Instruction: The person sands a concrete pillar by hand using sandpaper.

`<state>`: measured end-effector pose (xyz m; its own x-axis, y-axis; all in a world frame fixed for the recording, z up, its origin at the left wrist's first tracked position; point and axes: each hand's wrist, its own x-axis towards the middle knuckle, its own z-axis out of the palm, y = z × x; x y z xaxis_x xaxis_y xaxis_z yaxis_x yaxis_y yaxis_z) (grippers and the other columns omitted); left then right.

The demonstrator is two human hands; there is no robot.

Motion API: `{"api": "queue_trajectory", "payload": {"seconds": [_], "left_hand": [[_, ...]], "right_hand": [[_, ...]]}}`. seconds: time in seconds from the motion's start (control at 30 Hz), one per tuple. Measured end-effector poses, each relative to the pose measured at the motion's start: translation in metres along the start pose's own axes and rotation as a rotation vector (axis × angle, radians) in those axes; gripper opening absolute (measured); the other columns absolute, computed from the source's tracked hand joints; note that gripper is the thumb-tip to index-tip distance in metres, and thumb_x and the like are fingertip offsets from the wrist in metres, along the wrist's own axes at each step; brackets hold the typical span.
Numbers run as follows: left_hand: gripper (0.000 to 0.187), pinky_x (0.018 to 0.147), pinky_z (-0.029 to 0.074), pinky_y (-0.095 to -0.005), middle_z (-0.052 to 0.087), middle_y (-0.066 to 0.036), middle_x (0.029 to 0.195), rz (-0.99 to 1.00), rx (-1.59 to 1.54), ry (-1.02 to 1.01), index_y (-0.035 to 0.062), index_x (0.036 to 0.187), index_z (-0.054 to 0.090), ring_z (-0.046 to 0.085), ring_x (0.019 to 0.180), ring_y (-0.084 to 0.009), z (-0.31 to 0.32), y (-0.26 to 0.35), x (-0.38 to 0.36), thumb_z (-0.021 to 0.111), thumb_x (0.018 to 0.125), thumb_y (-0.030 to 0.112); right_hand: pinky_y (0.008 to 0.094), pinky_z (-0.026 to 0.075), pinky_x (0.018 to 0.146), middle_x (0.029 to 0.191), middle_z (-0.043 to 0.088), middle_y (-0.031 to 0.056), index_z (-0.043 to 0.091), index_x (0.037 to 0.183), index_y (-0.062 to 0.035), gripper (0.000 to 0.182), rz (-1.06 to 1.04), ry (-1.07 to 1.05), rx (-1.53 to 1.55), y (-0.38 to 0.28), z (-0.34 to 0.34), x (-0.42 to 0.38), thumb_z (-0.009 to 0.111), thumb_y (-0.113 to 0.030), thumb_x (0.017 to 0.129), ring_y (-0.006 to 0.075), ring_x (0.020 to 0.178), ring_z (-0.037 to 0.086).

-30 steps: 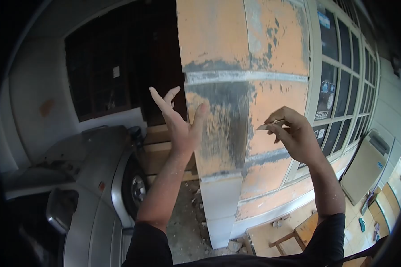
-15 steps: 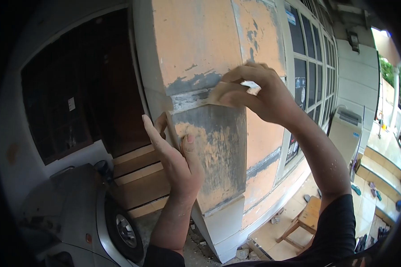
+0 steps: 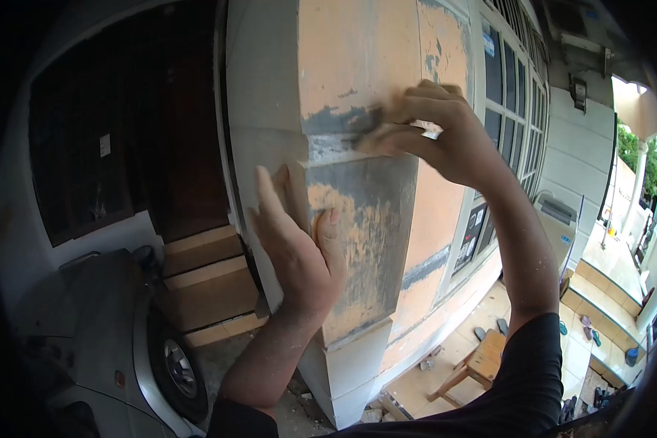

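A painted wall pillar [image 3: 365, 226] stands before me, its orange paint worn to grey in large patches. My left hand [image 3: 299, 252] is braced at its left corner, thumb on the front face and the other fingers stretched up along the side. Higher up, my right hand [image 3: 438, 131] is pinched at the pillar's horizontal groove [image 3: 336, 148], where whitish and grey material shows. Between its fingers is a small thin tan piece that looks like sandpaper, blurred by motion and mostly hidden by the fingers.
A wooden stool [image 3: 485, 358] stands on the tiled floor at lower right. Barred windows [image 3: 511, 109] and a washing machine [image 3: 555, 219] are beyond it. At left are a parked car [image 3: 102, 343] and tiled steps [image 3: 204, 270].
The view has shifted, so the pillar appears further right. My right hand stays at the groove, blurred by motion, and my left hand keeps its place on the corner.
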<state>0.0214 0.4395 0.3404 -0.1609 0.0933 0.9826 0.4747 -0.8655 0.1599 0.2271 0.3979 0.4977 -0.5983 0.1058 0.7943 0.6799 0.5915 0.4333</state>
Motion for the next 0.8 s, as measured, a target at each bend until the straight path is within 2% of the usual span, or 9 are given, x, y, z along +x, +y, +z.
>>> {"api": "queue_trajectory", "payload": {"seconds": [0.13,0.17,0.23,0.37,0.57,0.63,0.7,0.77,0.8], "left_hand": [[0.086,0.116,0.004,-0.0734,0.038,-0.032,0.15,0.004,0.037,0.014,-0.0098,0.16,0.001,0.04,0.14,-0.0466,-0.001,0.003,0.0,0.053,0.107,0.033],[0.086,0.116,0.004,-0.0734,0.038,-0.032,0.15,0.01,0.037,0.004,-0.0098,0.16,0.001,0.04,0.14,-0.0466,-0.003,0.005,0.001,0.053,0.107,0.033],[0.086,0.12,0.022,-0.057,0.036,-0.03,0.147,-0.005,0.055,-0.065,-0.0016,0.161,-0.012,0.038,0.139,-0.0377,-0.006,0.006,0.001,0.051,0.108,0.02],[0.084,0.12,0.024,-0.0557,0.036,-0.03,0.148,0.025,0.112,-0.062,-0.0004,0.161,-0.014,0.039,0.139,-0.0364,-0.006,0.003,0.002,0.048,0.109,0.02],[0.082,0.119,0.032,-0.0516,0.034,-0.03,0.15,0.001,-0.142,-0.068,0.0003,0.162,-0.015,0.04,0.139,-0.034,-0.001,0.001,0.001,0.046,0.11,0.019],[0.083,0.116,0.024,-0.0571,0.036,-0.034,0.147,-0.003,-0.169,-0.005,-0.0101,0.159,-0.003,0.041,0.136,-0.0418,0.003,-0.002,0.0,0.049,0.108,0.028],[0.083,0.115,0.023,-0.0586,0.038,-0.035,0.146,0.021,-0.093,0.028,-0.013,0.159,0.002,0.042,0.133,-0.0441,0.004,-0.004,0.0,0.049,0.108,0.032],[0.081,0.114,0.025,-0.0583,0.039,-0.035,0.145,0.047,0.003,0.016,-0.0125,0.16,0.004,0.043,0.131,-0.0437,0.0,-0.003,0.0,0.049,0.109,0.033],[0.08,0.113,0.027,-0.0572,0.039,-0.035,0.146,0.037,-0.018,0.005,-0.0111,0.16,0.006,0.044,0.128,-0.0429,-0.001,-0.002,0.002,0.048,0.109,0.033]], "right_hand": [[0.0373,0.04,0.093,0.093,0.07,-0.0032,0.074,0.103,-0.0185,0.02,-0.155,0.102,-0.129,-0.016,0.032,0.011,0.074,-0.033,0.089,0.0165,0.091,0.065],[0.038,0.04,0.092,0.095,0.07,-0.0037,0.074,0.106,-0.0209,0.022,-0.184,0.109,-0.156,-0.013,0.034,0.01,0.071,-0.037,0.092,0.0179,0.093,0.066],[0.0371,0.041,0.091,0.094,0.067,-0.004,0.073,0.105,-0.0213,0.022,-0.177,0.093,-0.168,-0.004,0.026,-0.001,0.071,-0.037,0.091,0.0178,0.095,0.065],[0.0352,0.042,0.089,0.09,0.064,-0.003,0.074,0.102,-0.0198,0.021,-0.153,0.142,-0.087,0.009,0.026,-0.01,0.075,-0.036,0.088,0.0178,0.094,0.064],[0.0359,0.038,0.091,0.085,0.06,-0.0049,0.078,0.094,-0.0238,0.013,-0.132,0.179,0.01,-0.013,0.04,0.004,0.079,-0.033,0.085,0.0179,0.092,0.059],[0.0369,0.036,0.093,0.082,0.058,-0.0084,0.079,0.088,-0.0251,0.008,-0.101,0.268,-0.192,-0.004,0.028,-0.011,0.082,-0.031,0.083,0.0166,0.094,0.056],[0.0367,0.035,0.095,0.091,0.059,-0.0077,0.079,0.082,-0.025,0.01,-0.01,0.241,-0.194,0.01,0.035,-0.021,0.087,-0.031,0.079,0.0157,0.101,0.052],[0.0389,0.034,0.098,0.103,0.06,-0.0025,0.079,0.08,-0.0247,0.015,0.06,0.34,-0.057,0.019,0.047,-0.024,0.091,-0.031,0.074,0.0204,0.111,0.05],[0.0438,0.043,0.105,0.118,0.055,0.0069,0.078,0.088,-0.016,0.024,0.099,0.386,0.029,0.01,0.057,-0.017,0.094,-0.026,0.073,0.0272,0.123,0.049]]}}
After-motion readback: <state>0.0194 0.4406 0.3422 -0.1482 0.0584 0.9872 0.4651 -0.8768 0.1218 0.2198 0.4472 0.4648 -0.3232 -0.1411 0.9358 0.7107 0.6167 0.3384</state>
